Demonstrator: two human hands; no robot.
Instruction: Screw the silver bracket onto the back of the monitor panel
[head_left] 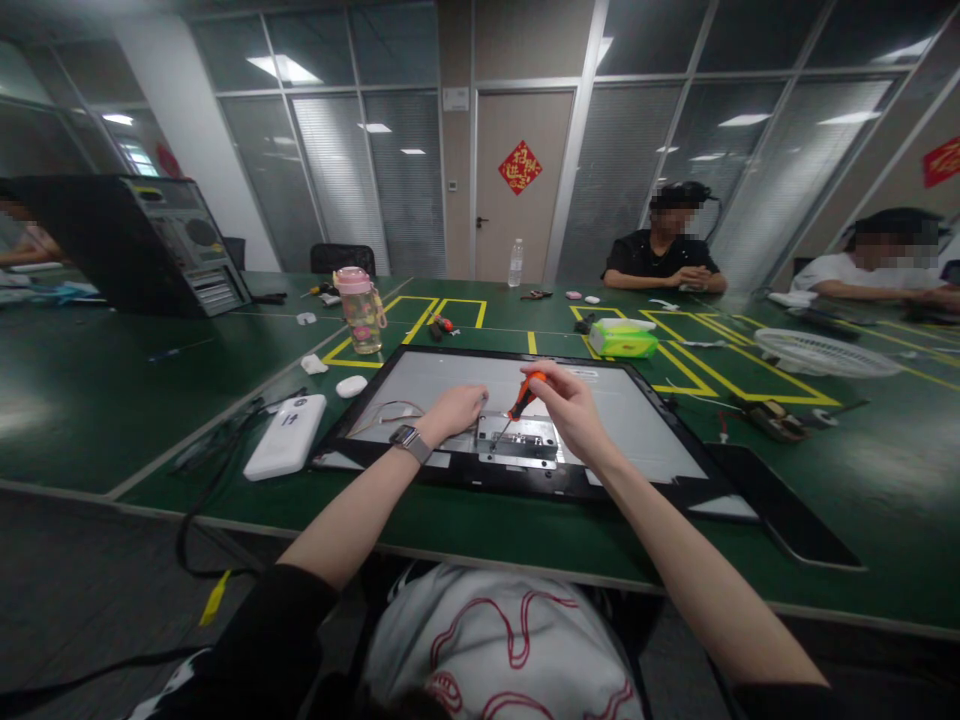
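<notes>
A flat display panel (645, 420) with a black frame lies on the green table in front of me. My right hand (566, 405) grips a screwdriver (523, 398) with an orange and black handle. Its shaft slants down to the metal bracket (517, 445) near the panel's front edge. My left hand (457, 412), wearing a watch at the wrist, rests on the panel at the bracket's left end. Its fingers are curled together, and whatever they may hold is too small to make out. Thin wires (394, 408) run over the panel left of that hand.
Left of the panel lie a white power bank (286, 437) and a white case (351, 386). A pink-lidded bottle (360, 315) and a green tissue pack (622, 338) stand behind it. A black slab (784, 505) lies at right. Two people sit across the table.
</notes>
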